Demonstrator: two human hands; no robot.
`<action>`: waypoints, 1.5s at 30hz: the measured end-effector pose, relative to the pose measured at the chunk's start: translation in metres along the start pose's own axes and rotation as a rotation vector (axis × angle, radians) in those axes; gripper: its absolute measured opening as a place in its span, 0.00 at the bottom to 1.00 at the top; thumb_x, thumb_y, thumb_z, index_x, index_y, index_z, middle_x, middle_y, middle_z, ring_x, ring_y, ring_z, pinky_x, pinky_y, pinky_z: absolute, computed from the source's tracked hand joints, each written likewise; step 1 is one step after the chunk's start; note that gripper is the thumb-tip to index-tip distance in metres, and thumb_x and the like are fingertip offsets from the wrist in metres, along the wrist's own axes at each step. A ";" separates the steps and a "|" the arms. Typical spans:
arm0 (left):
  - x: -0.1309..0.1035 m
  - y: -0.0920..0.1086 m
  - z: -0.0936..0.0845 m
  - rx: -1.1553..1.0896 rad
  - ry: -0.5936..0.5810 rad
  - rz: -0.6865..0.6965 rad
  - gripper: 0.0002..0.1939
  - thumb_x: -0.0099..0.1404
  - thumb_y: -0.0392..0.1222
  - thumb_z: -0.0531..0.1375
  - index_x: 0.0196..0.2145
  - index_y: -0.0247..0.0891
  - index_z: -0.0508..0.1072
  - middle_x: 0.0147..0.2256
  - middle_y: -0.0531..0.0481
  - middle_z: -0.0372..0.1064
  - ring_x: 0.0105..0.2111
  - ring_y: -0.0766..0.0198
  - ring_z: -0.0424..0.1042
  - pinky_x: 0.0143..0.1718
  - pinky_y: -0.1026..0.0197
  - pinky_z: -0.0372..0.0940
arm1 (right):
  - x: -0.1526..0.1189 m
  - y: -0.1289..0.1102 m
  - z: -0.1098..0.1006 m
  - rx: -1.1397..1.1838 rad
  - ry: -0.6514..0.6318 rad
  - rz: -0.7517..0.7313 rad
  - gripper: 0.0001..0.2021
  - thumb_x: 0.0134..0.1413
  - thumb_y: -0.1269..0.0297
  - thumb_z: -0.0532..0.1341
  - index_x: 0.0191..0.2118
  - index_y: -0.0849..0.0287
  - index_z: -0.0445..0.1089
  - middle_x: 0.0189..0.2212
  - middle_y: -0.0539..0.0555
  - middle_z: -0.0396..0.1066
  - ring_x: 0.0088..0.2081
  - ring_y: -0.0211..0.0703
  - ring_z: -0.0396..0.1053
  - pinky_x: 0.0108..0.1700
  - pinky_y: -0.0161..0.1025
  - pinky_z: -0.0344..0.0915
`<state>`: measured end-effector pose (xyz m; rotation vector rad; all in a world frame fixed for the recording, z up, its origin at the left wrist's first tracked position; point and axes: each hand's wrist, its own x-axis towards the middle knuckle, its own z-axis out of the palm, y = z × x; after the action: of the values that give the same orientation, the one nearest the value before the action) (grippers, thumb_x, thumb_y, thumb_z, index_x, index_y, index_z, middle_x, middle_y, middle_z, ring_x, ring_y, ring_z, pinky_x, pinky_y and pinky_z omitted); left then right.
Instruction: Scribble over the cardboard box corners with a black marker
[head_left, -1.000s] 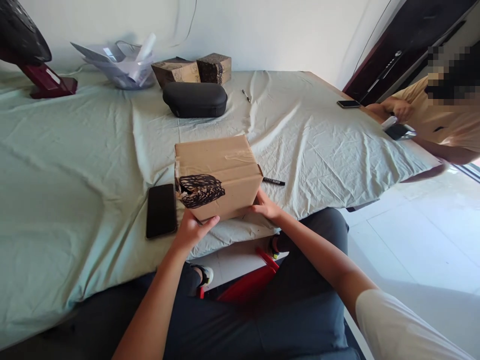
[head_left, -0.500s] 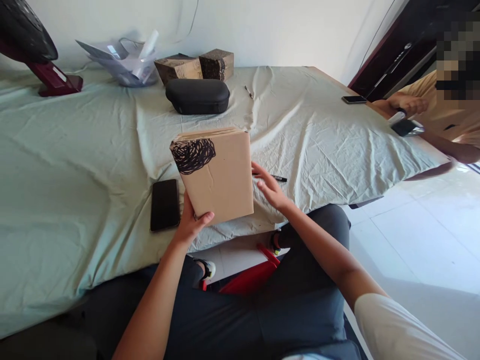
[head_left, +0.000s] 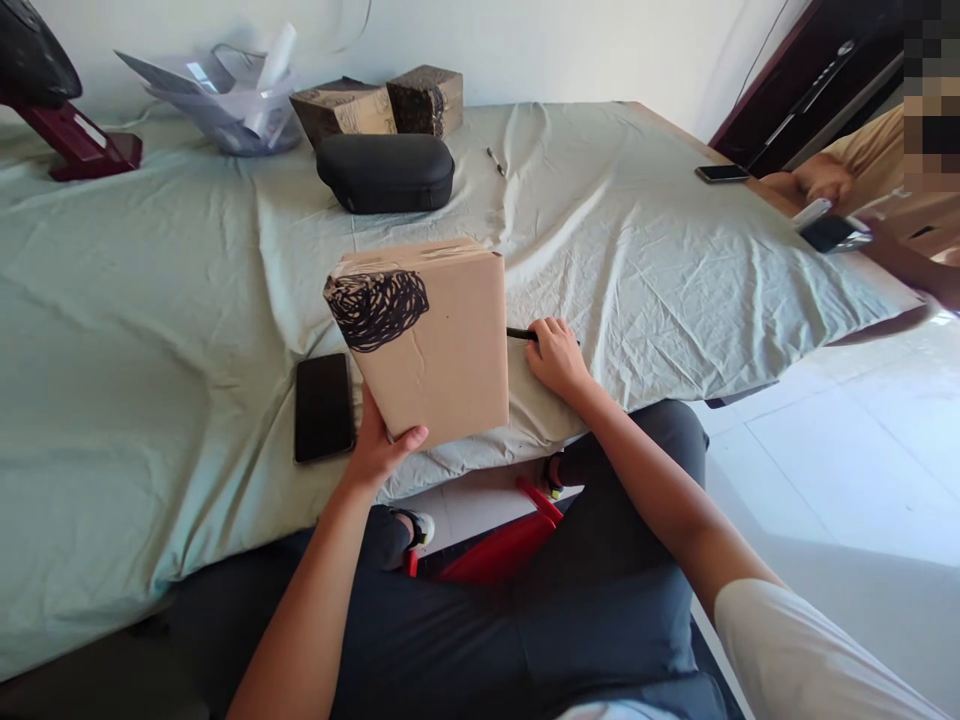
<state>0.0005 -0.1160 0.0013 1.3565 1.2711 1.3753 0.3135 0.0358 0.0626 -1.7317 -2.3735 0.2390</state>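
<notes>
A cardboard box (head_left: 450,350) with black scribbles at its upper left corner is tilted up over the cloth. My left hand (head_left: 380,445) grips its lower left corner, thumb on the front face and the other fingers hidden behind. To the right of the box, my right hand (head_left: 556,358) is closed around a black marker (head_left: 520,333) at the cloth, and the marker's left end sticks out toward the box.
A black phone (head_left: 324,408) lies left of the box on the cloth-covered table (head_left: 187,300). Behind are a black case (head_left: 386,173), scribbled boxes (head_left: 427,100), a plastic basket (head_left: 225,122), a pen (head_left: 496,162) and a fan base (head_left: 94,153). Another person holds something at the right.
My right hand has moved away from the box's right edge and closed on the marker. The box is still in my left hand, and the view has shifted slightly.
</notes>
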 end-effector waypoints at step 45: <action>0.005 -0.003 0.008 0.051 -0.037 0.131 0.67 0.58 0.63 0.79 0.82 0.48 0.47 0.74 0.32 0.58 0.72 0.38 0.66 0.75 0.34 0.63 | -0.013 0.012 -0.053 -0.084 -0.334 0.226 0.16 0.72 0.70 0.57 0.53 0.65 0.83 0.56 0.72 0.85 0.55 0.59 0.82 0.49 0.43 0.68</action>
<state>0.0074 -0.1092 -0.0016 1.5165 1.2185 1.4078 0.3415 0.0279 0.1108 -2.1501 -2.4310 0.5054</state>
